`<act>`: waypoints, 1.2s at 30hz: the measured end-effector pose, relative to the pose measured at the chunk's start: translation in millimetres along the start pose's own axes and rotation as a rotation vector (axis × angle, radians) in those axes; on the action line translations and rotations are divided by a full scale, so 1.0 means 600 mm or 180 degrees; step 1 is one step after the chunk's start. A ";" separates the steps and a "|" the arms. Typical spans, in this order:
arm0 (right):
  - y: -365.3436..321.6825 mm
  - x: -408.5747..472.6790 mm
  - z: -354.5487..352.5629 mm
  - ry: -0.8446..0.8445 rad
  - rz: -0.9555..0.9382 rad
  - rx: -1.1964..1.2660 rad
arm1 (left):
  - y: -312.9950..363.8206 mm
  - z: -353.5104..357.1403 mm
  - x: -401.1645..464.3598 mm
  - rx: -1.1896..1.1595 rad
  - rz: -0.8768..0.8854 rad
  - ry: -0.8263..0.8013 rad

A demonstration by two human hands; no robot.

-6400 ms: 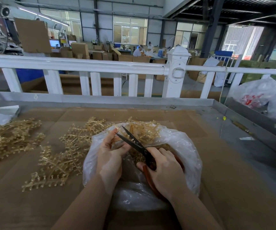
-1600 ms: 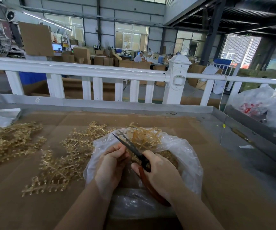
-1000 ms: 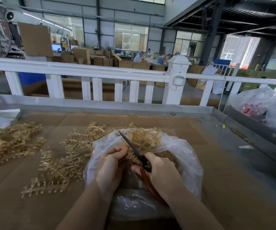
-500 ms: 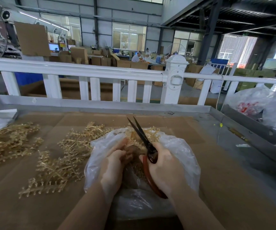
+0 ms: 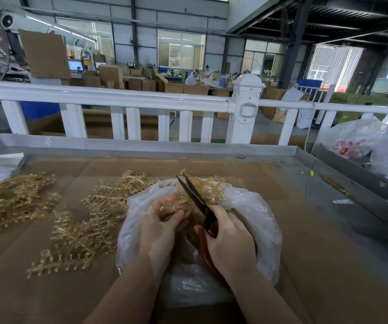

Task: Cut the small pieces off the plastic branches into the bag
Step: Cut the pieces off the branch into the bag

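Note:
A clear plastic bag [image 5: 262, 220] lies open on the cardboard-covered table, with gold cut pieces inside. My left hand [image 5: 159, 230] reaches into the bag's mouth and its curled fingers grip a gold plastic branch [image 5: 176, 204]. My right hand [image 5: 229, 242] grips red-handled scissors [image 5: 194, 195]; their dark blades are slightly apart and point up and away over the bag. More gold branches [image 5: 211, 187] stick out over the bag's far rim.
Loose gold branches lie left of the bag in a pile [image 5: 83, 220], and another heap [image 5: 8, 199] sits at the far left. A white railing [image 5: 123, 99] runs behind the table's grey metal rim [image 5: 141, 146]. White plastic bags [image 5: 361, 143] stand at right.
The scissors swung from pointing left over my left hand to pointing up and away. My left hand dropped deeper into the bag's mouth, still gripping the branch.

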State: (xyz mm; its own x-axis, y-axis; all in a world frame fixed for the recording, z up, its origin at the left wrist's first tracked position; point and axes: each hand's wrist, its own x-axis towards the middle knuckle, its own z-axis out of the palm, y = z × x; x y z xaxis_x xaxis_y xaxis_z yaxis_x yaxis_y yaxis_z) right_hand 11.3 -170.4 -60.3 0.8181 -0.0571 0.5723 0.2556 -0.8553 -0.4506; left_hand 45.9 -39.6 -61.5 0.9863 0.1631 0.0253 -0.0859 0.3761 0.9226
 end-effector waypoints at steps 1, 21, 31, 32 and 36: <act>0.001 -0.002 0.001 0.0109 -0.0021 0.0012 | -0.001 0.000 0.002 0.0006 -0.0010 0.0082; 0.005 -0.009 0.002 0.0633 -0.0244 0.0361 | 0.023 0.008 -0.021 0.0726 0.0060 0.0173; 0.000 -0.011 -0.013 0.1110 -0.0092 0.0845 | 0.028 0.010 -0.028 0.1477 0.0806 0.0577; 0.000 -0.012 -0.014 0.1173 -0.0126 0.0870 | 0.028 0.011 -0.030 0.1698 0.0902 0.0539; -0.002 -0.015 -0.018 0.1194 -0.0444 0.0680 | 0.023 0.016 -0.034 0.2199 0.0779 0.0051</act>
State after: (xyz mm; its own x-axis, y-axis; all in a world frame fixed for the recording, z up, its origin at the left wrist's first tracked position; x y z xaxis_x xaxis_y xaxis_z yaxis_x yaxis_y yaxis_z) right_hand -1.9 -174.3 -57.2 0.5351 -0.1652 0.8285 0.4830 -0.7448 -0.4604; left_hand 25.7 -46.6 -45.8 0.9476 0.1839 0.2612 -0.1899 -0.3331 0.9236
